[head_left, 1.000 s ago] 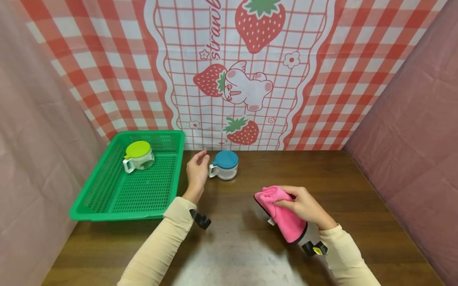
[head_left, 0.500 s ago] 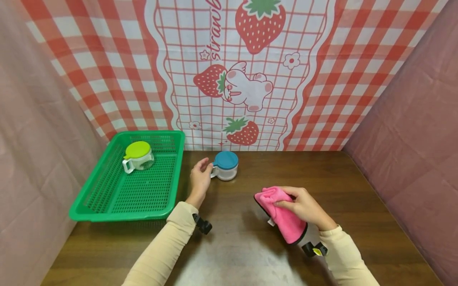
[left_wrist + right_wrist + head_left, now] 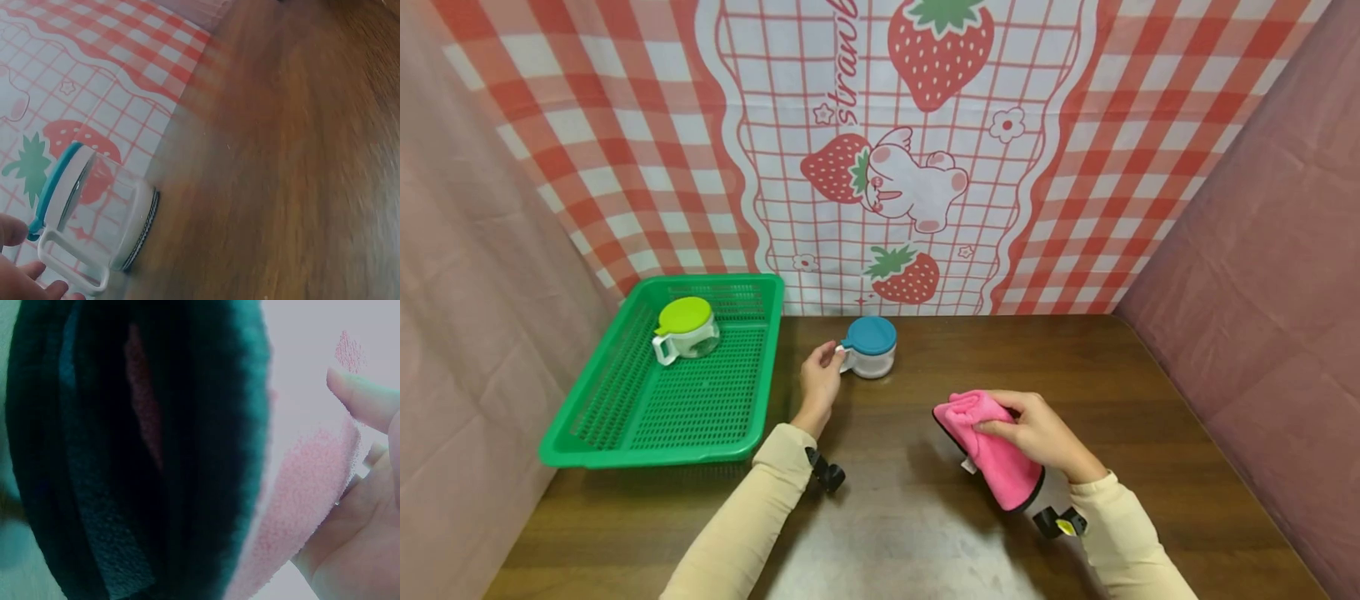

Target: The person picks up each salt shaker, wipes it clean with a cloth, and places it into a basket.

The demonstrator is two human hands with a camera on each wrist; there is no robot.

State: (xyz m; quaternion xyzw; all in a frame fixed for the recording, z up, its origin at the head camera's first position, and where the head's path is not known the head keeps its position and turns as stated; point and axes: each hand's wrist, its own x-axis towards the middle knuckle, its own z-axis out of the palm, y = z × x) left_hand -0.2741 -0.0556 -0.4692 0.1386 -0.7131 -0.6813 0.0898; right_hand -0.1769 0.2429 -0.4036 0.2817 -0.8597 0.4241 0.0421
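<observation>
A clear seasoning jar (image 3: 872,348) with a blue lid and white handle stands upright at the back of the table. My left hand (image 3: 820,385) is at its handle from the left, fingertips right at the handle. In the left wrist view, the thumb (image 3: 12,230) lies by the lid's tab, and the fingers (image 3: 31,270) spread beside the handle loop without curling round it. My right hand (image 3: 1033,429) holds a folded pink cloth (image 3: 1000,458) with dark edging, thumb on top, over the table's right half. Close up, the cloth (image 3: 312,481) fills much of the right wrist view.
A green plastic basket (image 3: 658,457) stands at the left, holding a similar jar (image 3: 688,327) with a lime-green lid. The brown wooden table (image 3: 880,533) meets a strawberry-patterned cloth backdrop (image 3: 925,192) behind. Pink drapes hang on both sides.
My left hand has moved right and slightly toward me, from beside the blue-lidded jar to its handle. The right hand and pink cloth have stayed put.
</observation>
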